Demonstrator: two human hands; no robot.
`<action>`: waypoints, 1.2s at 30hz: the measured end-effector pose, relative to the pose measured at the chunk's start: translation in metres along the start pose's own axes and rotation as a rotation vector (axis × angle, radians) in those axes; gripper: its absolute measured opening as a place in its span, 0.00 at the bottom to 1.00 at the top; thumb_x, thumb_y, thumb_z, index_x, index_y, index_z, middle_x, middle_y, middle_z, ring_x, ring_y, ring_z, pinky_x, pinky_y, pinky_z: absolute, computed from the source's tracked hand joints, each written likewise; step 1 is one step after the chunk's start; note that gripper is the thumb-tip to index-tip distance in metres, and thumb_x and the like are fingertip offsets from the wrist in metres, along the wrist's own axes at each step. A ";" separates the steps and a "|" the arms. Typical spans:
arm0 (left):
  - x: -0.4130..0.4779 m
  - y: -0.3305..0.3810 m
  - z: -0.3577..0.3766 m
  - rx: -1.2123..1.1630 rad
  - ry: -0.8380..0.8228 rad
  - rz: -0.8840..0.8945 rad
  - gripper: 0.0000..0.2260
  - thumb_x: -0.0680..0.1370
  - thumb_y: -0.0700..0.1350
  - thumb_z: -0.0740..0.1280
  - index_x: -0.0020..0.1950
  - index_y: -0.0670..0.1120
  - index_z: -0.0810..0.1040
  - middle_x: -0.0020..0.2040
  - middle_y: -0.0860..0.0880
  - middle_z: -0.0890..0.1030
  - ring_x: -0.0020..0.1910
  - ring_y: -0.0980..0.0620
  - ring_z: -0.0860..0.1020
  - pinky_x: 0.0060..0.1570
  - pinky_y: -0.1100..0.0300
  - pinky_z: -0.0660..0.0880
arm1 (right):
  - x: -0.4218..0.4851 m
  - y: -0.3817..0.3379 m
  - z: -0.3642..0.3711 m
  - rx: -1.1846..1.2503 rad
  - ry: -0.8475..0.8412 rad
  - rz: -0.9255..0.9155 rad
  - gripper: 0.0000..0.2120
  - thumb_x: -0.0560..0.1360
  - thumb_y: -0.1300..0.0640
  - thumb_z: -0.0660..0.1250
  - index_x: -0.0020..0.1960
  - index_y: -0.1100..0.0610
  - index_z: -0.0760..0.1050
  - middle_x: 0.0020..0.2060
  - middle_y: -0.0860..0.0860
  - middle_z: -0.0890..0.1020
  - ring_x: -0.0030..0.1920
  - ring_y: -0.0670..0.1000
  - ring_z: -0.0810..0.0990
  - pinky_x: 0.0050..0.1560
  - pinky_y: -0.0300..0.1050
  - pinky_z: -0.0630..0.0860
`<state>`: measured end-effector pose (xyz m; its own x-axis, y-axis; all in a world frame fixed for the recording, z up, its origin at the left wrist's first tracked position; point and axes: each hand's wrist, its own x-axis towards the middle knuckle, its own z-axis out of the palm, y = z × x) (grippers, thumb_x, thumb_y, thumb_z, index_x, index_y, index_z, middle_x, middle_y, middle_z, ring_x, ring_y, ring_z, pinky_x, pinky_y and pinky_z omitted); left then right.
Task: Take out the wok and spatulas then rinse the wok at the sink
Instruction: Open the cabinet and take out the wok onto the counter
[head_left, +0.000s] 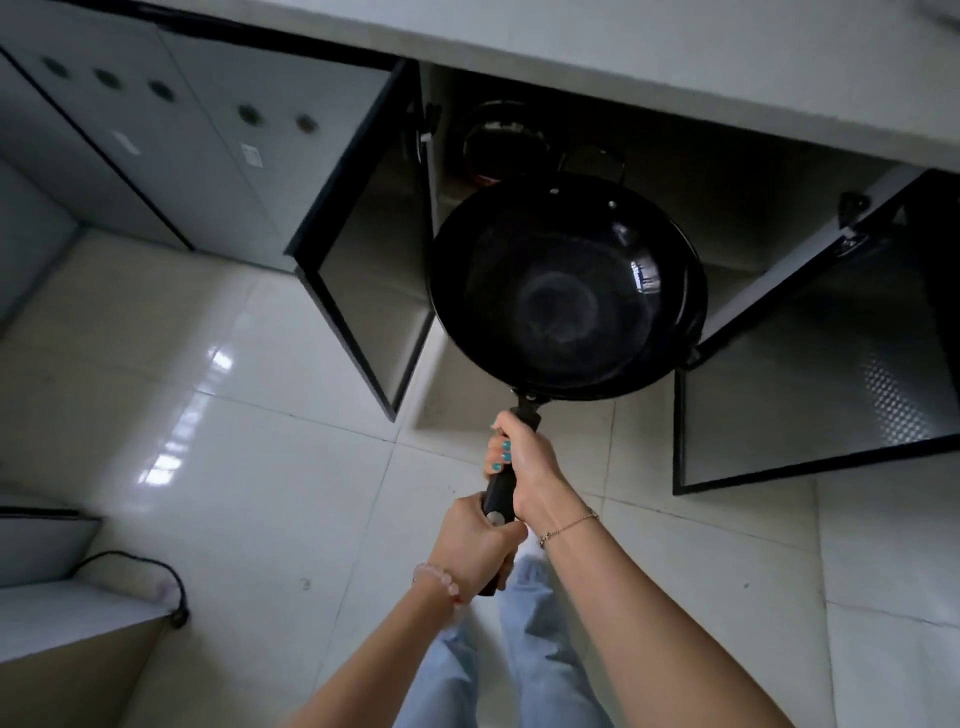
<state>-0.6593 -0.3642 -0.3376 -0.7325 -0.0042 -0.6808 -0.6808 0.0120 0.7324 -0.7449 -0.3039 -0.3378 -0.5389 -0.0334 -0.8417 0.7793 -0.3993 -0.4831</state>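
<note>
Over pale tiles (260, 415) gleams a black wok (566, 291).

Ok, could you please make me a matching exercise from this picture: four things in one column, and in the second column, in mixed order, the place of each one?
Things
1. wok
2. right hand
3. left hand
4. dark pans

Places
A. inside the open cabinet
B. gripping the handle near the bowl
C. held up in front of the cabinet
D. gripping the end of the handle

Pairs: 1-C, 2-B, 3-D, 4-A
</note>
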 end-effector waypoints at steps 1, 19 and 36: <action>-0.012 0.000 -0.004 -0.004 0.004 -0.003 0.04 0.65 0.35 0.62 0.33 0.42 0.67 0.21 0.48 0.70 0.18 0.50 0.68 0.21 0.61 0.67 | -0.012 0.004 0.004 -0.007 -0.007 0.002 0.17 0.71 0.64 0.62 0.27 0.55 0.62 0.16 0.45 0.63 0.16 0.44 0.59 0.19 0.33 0.60; -0.085 0.101 -0.008 -0.064 0.001 0.252 0.04 0.65 0.36 0.63 0.34 0.42 0.68 0.21 0.48 0.71 0.19 0.51 0.68 0.22 0.61 0.68 | -0.119 -0.075 0.048 -0.041 -0.148 -0.213 0.19 0.72 0.64 0.62 0.25 0.54 0.63 0.17 0.45 0.64 0.17 0.43 0.60 0.19 0.33 0.60; 0.032 0.245 0.111 0.035 -0.160 0.392 0.04 0.65 0.38 0.65 0.36 0.42 0.71 0.20 0.51 0.73 0.18 0.53 0.71 0.21 0.62 0.70 | -0.080 -0.284 -0.012 0.031 -0.136 -0.346 0.16 0.72 0.65 0.62 0.28 0.56 0.63 0.17 0.47 0.65 0.16 0.44 0.61 0.19 0.34 0.61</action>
<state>-0.8489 -0.2508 -0.1811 -0.9240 0.1623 -0.3462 -0.3484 0.0162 0.9372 -0.9187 -0.1770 -0.1360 -0.8077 -0.0121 -0.5895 0.5350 -0.4354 -0.7240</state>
